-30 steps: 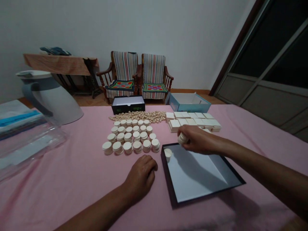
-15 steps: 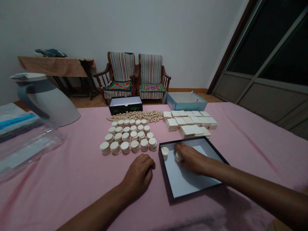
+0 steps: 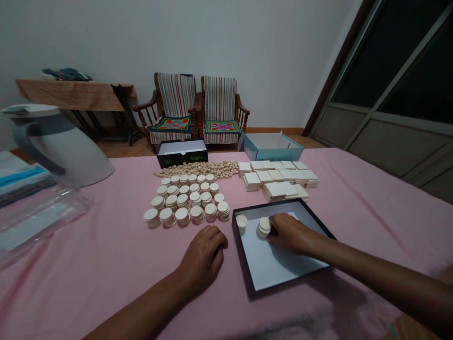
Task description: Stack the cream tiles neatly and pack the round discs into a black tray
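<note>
My right hand (image 3: 288, 231) is inside a shallow black-rimmed box lid (image 3: 276, 274) with a pale lining. Its curled fingers are at the right side of a short, slightly uneven stack of white round discs (image 3: 264, 227), and the fingertips are partly hidden. Another disc stack (image 3: 241, 223) stands in the lid's far left corner. On the pink cloth left of the lid rests my left hand (image 3: 205, 250), its fingers loosely curled with nothing visible in them. Beyond it, rows of disc stacks (image 3: 182, 215) stand on the cloth.
Square white tiles (image 3: 276, 175) lie piled behind the lid. A heap of small beige pieces (image 3: 201, 169) is by a black box (image 3: 182, 158). A blue box (image 3: 272, 150) stands at the back right. A jug (image 3: 67, 146) and a clear plastic tray (image 3: 42, 222) are at left.
My right hand has shifted a little to the right, uncovering more of the disc stack beside its fingers. My left hand stays in place. The view has tilted slightly.
</note>
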The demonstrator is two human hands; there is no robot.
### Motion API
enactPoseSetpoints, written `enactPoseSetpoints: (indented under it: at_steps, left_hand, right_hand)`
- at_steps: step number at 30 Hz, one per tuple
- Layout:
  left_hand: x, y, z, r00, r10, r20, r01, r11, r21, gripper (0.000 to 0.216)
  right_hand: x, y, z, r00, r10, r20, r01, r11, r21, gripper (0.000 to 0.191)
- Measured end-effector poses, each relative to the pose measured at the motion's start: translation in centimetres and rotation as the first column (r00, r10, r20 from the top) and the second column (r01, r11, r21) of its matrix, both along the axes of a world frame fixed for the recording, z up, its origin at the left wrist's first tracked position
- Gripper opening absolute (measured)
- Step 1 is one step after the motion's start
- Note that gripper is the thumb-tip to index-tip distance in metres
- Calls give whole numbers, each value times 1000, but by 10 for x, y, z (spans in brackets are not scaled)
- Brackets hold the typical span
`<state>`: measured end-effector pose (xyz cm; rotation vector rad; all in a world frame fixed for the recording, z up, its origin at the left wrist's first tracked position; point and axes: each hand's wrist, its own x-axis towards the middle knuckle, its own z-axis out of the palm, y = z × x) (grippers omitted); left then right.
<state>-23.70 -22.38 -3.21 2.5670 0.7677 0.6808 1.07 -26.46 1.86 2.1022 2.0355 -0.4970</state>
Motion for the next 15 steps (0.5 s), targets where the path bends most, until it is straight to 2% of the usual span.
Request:
enactPoseSetpoints:
  at_steps: [5, 9, 15]
  left_hand:
    - [0, -3, 3, 999, -35, -27, 35, 999, 0, 24]
    - [2, -5, 7, 995, -79, -61, 79, 997, -8, 28]
    - [4, -5, 9, 993, -80, -87, 80, 997, -4, 32]
  right_hand:
    - [-3, 13, -7, 1000, 1, -13, 0, 1000, 26, 12]
    - [-11, 21, -4, 999, 4, -38, -3, 999, 45, 13]
    - [-21, 26, 1, 999, 12, -36, -11, 999, 49, 15]
